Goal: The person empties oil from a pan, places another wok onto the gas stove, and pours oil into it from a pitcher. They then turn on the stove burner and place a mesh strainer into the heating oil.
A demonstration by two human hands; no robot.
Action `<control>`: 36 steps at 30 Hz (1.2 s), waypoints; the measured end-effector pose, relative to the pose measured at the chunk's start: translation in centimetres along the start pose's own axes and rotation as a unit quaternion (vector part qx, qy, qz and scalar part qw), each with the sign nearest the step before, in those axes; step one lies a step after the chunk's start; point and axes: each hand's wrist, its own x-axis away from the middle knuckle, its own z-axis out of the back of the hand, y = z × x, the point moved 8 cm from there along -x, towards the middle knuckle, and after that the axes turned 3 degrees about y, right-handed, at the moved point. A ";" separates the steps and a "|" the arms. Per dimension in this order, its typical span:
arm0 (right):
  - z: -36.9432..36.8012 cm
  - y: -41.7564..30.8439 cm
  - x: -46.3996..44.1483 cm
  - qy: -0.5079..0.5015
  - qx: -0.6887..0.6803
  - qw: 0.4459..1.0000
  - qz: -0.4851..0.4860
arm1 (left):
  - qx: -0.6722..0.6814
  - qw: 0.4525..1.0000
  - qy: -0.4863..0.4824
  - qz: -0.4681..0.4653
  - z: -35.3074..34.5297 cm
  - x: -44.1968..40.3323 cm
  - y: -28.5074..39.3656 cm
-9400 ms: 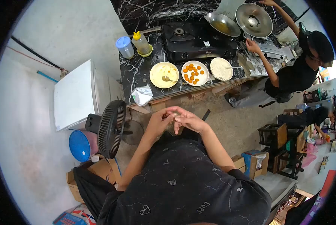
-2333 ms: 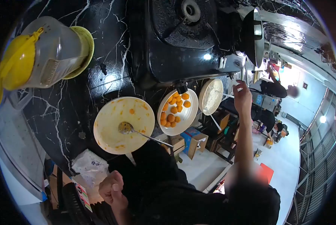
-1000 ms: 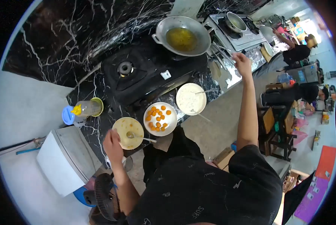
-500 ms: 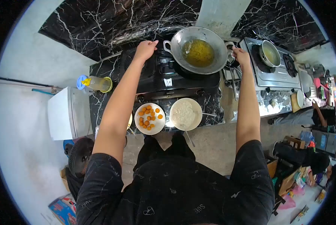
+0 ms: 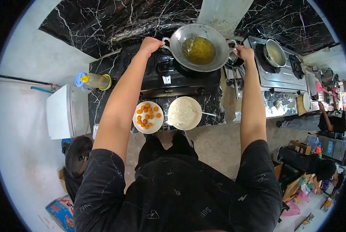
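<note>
A large metal wok (image 5: 220, 40) with yellow oil (image 5: 202, 53) in it sits over the right burner of the black gas stove (image 5: 157, 83). My left hand (image 5: 151, 45) is closed, its fingertips pinching the wok's left loop handle (image 5: 165, 41). At the opposite side, my right hand (image 5: 245, 54) closes on the right handle, which my fingers partly cover. Nearer to me, a white plate (image 5: 138, 127) holds several small orange balls (image 5: 146, 109). Right of it stands a cream bowl (image 5: 197, 106) of pale batter (image 5: 181, 113) with a spoon (image 5: 208, 113) in it.
A second, silver stove (image 5: 269, 79) on the right bears a smaller pan (image 5: 274, 53) of liquid. A bottle (image 5: 97, 81) in a yellow-green holder stands at the counter's left end. A black fan (image 5: 78, 156) is at lower left. Other people (image 5: 327, 121) are at far right.
My left hand has come onto the left handle, where a gap showed before. My right hand stays at the right handle. The whole view has shifted slightly.
</note>
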 end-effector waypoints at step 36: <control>-29.8 -10.6 12.8 -0.086 0.008 0.994 0.066 | -0.092 0.994 0.027 0.044 25.8 -3.3 -21.3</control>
